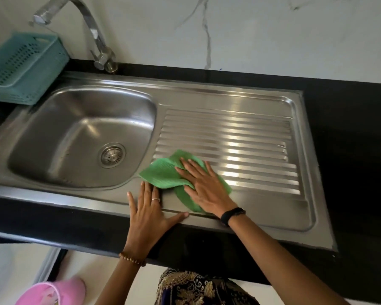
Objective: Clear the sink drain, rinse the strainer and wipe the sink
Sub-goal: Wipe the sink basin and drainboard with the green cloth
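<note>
Wiping looks to be the step in hand: the right hand (204,190) lies flat, fingers spread, pressing a green cloth (166,175) on the ribbed drainboard (240,148) near the sink's front edge, just beside the basin (75,133); the left hand (149,213) rests flat and spread on the front rim, holding nothing, its fingertips just beside the cloth; the strainer (113,155) sits seated in the drain, with no debris visible, so clearing and rinsing appear done; the rest of the drainboard likely remains to be wiped.

Both hands lie flat, fingers spread: left (149,211), right (204,186).
</note>
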Tool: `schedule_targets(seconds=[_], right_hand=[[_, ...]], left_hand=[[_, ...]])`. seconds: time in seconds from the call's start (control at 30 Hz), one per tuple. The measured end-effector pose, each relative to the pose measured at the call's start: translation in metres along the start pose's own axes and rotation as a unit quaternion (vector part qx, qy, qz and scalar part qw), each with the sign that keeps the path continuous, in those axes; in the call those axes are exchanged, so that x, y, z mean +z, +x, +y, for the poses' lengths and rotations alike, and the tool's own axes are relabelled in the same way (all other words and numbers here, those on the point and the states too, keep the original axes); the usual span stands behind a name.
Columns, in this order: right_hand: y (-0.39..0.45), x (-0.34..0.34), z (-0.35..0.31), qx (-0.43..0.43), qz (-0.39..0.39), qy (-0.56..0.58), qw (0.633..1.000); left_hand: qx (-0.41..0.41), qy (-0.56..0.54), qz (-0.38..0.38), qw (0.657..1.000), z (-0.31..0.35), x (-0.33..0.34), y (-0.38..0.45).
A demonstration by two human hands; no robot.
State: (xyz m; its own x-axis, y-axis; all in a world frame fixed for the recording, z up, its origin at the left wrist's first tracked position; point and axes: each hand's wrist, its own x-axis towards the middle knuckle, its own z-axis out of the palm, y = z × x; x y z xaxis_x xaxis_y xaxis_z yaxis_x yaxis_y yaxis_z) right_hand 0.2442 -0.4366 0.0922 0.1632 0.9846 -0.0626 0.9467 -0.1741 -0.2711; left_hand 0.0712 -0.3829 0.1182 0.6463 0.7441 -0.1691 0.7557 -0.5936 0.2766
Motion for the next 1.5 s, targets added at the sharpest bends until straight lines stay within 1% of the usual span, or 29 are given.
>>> schedule_targets(seconds=[0.1, 0.17, 0.23, 0.3, 0.4, 0.6, 0.67, 0.77, 0.87, 1.0, 1.13, 1.2, 1.3, 1.5], right_hand=[[-0.063, -0.012, 0.043, 0.080, 0.020, -0.036, 0.996], [-0.099, -0.023, 0.073, 0.150, 0.026, -0.061, 0.986], [-0.128, -0.036, 0.102, 0.224, 0.023, -0.119, 0.967], [-0.150, -0.047, 0.122, 0.283, 0.008, -0.163, 0.945], [-0.175, -0.053, 0.127, 0.316, -0.010, -0.162, 0.935], [-0.222, -0.038, 0.081, 0.325, -0.008, -0.090, 0.941], [-0.228, -0.035, 0.074, 0.325, -0.008, -0.083, 0.942], [-0.208, -0.037, 0.089, 0.333, 0.000, -0.093, 0.938], [-0.172, -0.043, 0.110, 0.350, 0.023, -0.072, 0.934], [-0.153, -0.037, 0.107, 0.357, 0.039, -0.083, 0.930], [-0.138, -0.029, 0.079, 0.351, 0.077, 0.010, 0.933], [-0.116, -0.026, 0.058, 0.330, 0.081, 0.017, 0.940], [-0.073, -0.016, 0.019, 0.271, 0.075, 0.017, 0.960], [0.029, 0.005, -0.068, 0.156, 0.057, 0.046, 0.985]], left_hand=[[0.066, 0.001, -0.027, 0.997, 0.036, 0.014, -0.005], [0.121, -0.011, -0.054, 0.991, 0.071, 0.024, -0.009], [0.172, -0.012, -0.075, 0.982, 0.105, 0.034, -0.014], [0.204, -0.008, -0.086, 0.975, 0.129, 0.042, -0.017], [0.230, 0.023, -0.086, 0.969, 0.142, 0.049, -0.021], [0.209, 0.008, -0.084, 0.974, 0.121, 0.045, -0.020], [0.198, 0.003, -0.085, 0.976, 0.111, 0.043, -0.019], [0.181, -0.002, -0.086, 0.980, 0.094, 0.041, -0.014], [0.165, -0.003, -0.086, 0.982, 0.072, 0.035, -0.007], [0.130, -0.008, -0.078, 0.988, 0.033, 0.021, 0.000], [0.079, -0.015, -0.072, 0.994, -0.012, 0.003, 0.003], [0.055, -0.025, -0.075, 0.995, -0.034, -0.006, 0.005], [0.038, -0.021, -0.073, 0.996, -0.061, -0.016, 0.010], [0.037, -0.015, -0.070, 0.997, -0.092, -0.026, 0.021]])
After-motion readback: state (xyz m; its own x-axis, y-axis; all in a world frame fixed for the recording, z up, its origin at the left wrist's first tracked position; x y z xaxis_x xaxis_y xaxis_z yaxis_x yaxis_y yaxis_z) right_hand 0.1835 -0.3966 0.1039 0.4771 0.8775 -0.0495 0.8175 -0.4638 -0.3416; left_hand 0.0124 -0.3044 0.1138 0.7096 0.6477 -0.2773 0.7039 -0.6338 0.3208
